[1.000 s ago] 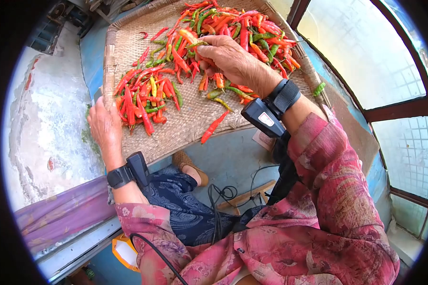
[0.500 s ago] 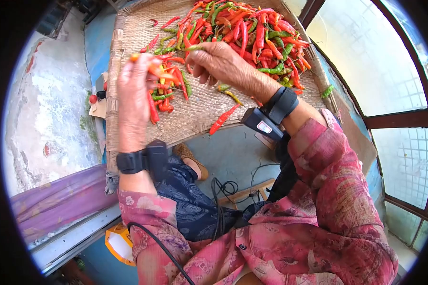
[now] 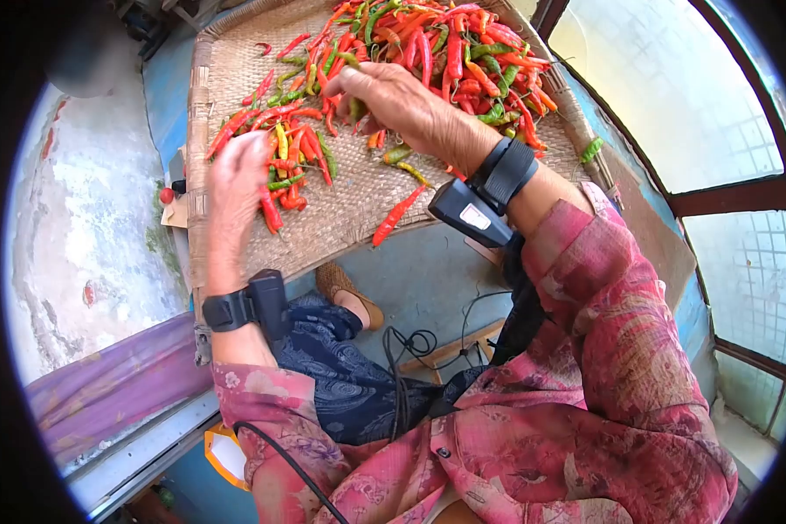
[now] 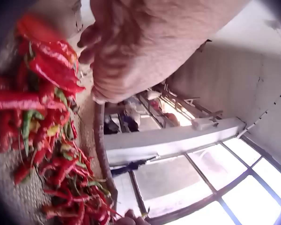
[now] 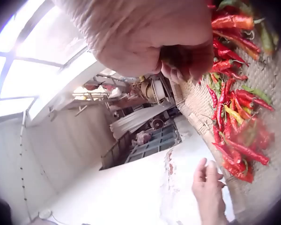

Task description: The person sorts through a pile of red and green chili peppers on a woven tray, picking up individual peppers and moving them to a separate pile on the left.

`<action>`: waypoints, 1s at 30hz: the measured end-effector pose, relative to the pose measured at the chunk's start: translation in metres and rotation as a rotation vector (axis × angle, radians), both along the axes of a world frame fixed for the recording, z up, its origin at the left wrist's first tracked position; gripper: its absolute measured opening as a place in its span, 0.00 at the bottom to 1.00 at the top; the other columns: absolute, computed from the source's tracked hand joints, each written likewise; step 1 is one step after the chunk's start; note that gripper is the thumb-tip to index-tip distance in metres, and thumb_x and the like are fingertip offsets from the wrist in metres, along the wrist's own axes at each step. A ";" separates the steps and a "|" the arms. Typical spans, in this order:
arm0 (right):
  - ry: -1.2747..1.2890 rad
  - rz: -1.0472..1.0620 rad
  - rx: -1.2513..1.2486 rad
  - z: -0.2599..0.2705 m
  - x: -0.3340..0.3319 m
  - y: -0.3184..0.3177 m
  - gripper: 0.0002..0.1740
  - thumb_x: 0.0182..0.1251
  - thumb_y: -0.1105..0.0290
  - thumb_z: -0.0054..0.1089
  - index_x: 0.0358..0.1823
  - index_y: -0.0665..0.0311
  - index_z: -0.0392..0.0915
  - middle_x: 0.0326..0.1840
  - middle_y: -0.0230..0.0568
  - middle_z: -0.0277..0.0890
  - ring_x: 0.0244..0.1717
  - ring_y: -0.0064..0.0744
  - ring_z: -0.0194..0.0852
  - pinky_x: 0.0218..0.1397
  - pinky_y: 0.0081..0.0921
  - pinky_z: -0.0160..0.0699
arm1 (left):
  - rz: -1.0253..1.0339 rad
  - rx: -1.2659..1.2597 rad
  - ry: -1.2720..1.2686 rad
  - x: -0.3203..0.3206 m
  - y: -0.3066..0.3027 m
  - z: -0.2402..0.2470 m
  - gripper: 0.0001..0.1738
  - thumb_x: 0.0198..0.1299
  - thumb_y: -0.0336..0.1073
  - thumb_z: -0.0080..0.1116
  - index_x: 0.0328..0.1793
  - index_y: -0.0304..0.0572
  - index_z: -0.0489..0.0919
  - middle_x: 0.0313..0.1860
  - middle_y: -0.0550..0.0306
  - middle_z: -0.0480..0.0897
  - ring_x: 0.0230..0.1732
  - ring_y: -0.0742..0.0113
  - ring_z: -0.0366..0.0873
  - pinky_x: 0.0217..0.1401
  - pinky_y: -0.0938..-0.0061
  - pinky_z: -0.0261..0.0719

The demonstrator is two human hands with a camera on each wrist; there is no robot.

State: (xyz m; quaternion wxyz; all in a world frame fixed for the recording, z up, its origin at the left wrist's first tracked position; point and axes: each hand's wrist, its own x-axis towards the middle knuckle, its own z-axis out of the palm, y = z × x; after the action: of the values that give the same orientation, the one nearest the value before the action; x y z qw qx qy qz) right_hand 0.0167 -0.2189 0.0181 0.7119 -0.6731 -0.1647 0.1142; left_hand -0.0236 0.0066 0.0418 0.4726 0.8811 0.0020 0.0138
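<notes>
Your right hand (image 3: 410, 105) is over the left edge of the big heap (image 3: 463, 52) at the far side of the woven tray (image 3: 349, 218). Its fingers are curled round one chilli (image 5: 178, 56), which they pinch just above the weave. Your left hand (image 3: 236, 179) lies on the small heap (image 3: 293, 153) at the tray's left side, fingers straight and holding nothing as far as the right wrist view shows.

The likeliest slip is at the edges. A stray red chilli (image 3: 396, 216) lies close to the near rim, and a green chilli (image 3: 590, 150) lies outside the rim on the right. A brush from your right forearm or the wrist camera as you pull back could push the red one off towards your foot.

The near edge seems to stick out beyond whatever carries the tray. Leaning weight on the left rim might tip it and send both heaps sliding.

The heap is tangled, with stalks hooked together, so lifting one pod fast may drag its neighbours out. If a pod splits under a hard pinch, its juice will get on your fingers.
</notes>
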 end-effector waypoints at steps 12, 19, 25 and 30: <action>-0.365 0.156 -0.151 -0.009 -0.006 0.019 0.26 0.70 0.49 0.42 0.49 0.68 0.73 0.31 0.43 0.76 0.35 0.35 0.76 0.38 0.29 0.76 | -0.150 -0.316 0.099 0.005 -0.029 -0.006 0.18 0.63 0.46 0.52 0.51 0.43 0.75 0.33 0.68 0.77 0.28 0.82 0.67 0.30 0.86 0.64; -0.536 0.596 -0.911 -0.028 -0.027 0.000 0.14 0.53 0.64 0.61 0.37 0.64 0.76 0.34 0.47 0.77 0.39 0.47 0.77 0.42 0.37 0.74 | 0.165 0.644 -0.294 0.020 0.065 -0.021 0.17 0.60 0.44 0.52 0.49 0.41 0.75 0.32 0.48 0.80 0.34 0.56 0.77 0.36 0.64 0.73; -0.616 0.564 -1.031 -0.053 -0.041 -0.004 0.09 0.53 0.68 0.57 0.33 0.64 0.71 0.32 0.47 0.73 0.41 0.50 0.75 0.41 0.41 0.73 | 0.243 1.027 -0.210 0.004 0.076 -0.017 0.13 0.58 0.40 0.51 0.47 0.43 0.75 0.38 0.45 0.80 0.40 0.45 0.77 0.42 0.55 0.74; -0.575 0.566 -1.046 -0.039 -0.037 -0.003 0.07 0.53 0.70 0.56 0.31 0.66 0.73 0.28 0.49 0.75 0.34 0.49 0.76 0.36 0.39 0.74 | 0.330 1.069 -0.268 0.006 0.071 -0.016 0.13 0.58 0.40 0.51 0.46 0.43 0.76 0.41 0.46 0.79 0.42 0.47 0.78 0.45 0.59 0.74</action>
State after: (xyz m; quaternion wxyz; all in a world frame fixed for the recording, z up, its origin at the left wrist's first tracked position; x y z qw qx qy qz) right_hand -0.0200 -0.2221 -0.0211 0.1609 -0.8646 -0.4417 0.1777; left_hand -0.0176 0.0773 0.0257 -0.0508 0.9762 0.0720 0.1981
